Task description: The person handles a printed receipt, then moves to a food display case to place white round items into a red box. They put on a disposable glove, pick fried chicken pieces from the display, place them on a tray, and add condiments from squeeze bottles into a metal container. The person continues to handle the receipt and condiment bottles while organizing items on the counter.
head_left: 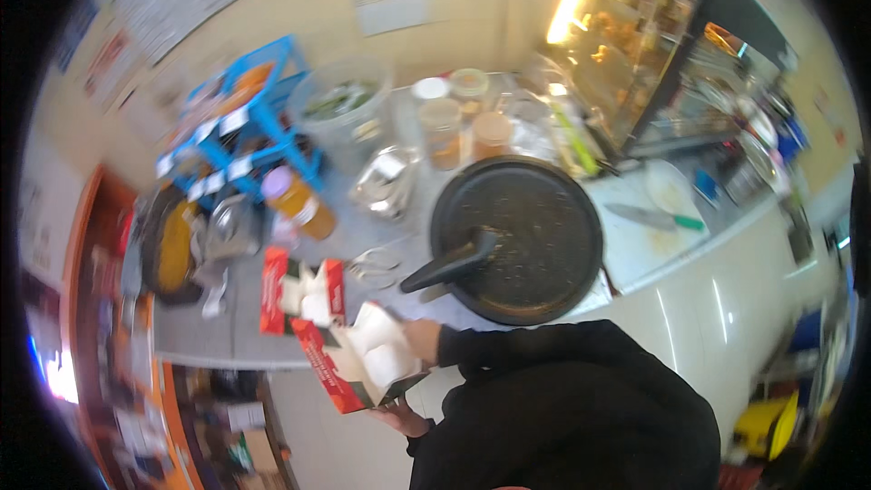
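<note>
My right hand and my left hand hold a red and white printed paper box, its flaps up and its pale inside showing, at the table's front edge. The right grips its upper side, the left its underside. Just beyond it, a similar box with raised flaps stands on the grey table. Metal tongs or scissors, blurred, lie near that second box. A large round black pan is to the right of the boxes, with a black handle reaching over its rim.
Behind are a blue plastic rack, a clear tub of green leaves, an orange-brown bottle with a lilac cap and lidded jars. A green-handled knife lies on a white cutting board. A lit glass cabinet stands behind it.
</note>
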A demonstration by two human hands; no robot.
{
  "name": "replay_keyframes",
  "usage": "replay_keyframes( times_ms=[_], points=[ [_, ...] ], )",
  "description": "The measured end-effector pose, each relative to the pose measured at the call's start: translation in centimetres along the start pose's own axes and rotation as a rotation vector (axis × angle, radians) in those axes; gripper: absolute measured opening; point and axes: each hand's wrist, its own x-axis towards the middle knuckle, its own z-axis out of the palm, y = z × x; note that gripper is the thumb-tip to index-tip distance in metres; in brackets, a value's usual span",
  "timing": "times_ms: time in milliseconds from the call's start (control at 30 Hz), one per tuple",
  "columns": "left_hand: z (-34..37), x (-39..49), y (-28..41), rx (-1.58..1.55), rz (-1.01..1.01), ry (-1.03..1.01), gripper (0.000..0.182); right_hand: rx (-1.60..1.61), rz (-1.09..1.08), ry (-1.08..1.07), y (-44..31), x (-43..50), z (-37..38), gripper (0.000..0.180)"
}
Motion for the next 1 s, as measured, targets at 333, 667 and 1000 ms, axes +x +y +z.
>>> replay_keyframes(
  times_ms=[333,667,1000],
  points=[
    [-2.2,12.0,-7.0,0.602,-0.199,-0.139,0.051,0.245,-0.102,0.017,2.0,-2.9,-0.9,0.034],
    [1.6,8.2,-4.7,0.721,0.449,0.152,0.069,0.268,0.320,0.166,11.6,-18.3,-15.7,0.036],
    [27.4,-0.6,-1.4,0.587,0.961,-0.225,0.051,0.089,0.168,0.228,22.8,-23.3,-21.1,0.033]
  ],
)
